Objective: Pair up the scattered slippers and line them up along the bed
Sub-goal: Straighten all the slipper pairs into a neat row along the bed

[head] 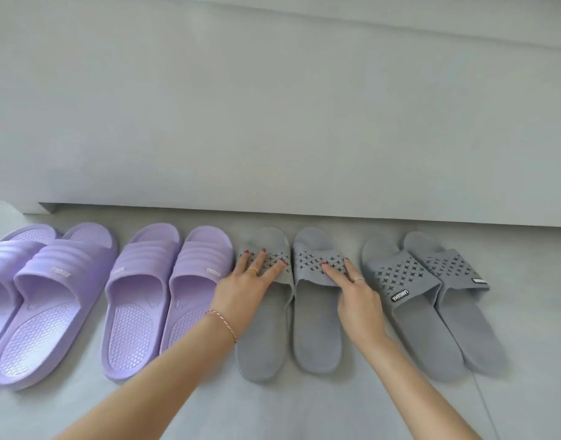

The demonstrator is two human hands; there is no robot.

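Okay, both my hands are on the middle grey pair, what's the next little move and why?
Probably lift both hands away, then straighten the far-right grey pair. The left hand and right hand rest flat on a grey pair already side by side, toes to the bed; the right pair sits angled.

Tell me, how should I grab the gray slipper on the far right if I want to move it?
Grab the far-right gray slipper by its strap, the band with star-shaped holes arching over the sole. Come from the heel end, nearest you, where the strap's opening faces, and slide your fingers under the arch. Its inner edge lies against its partner, so probably lift instead of dragging it.
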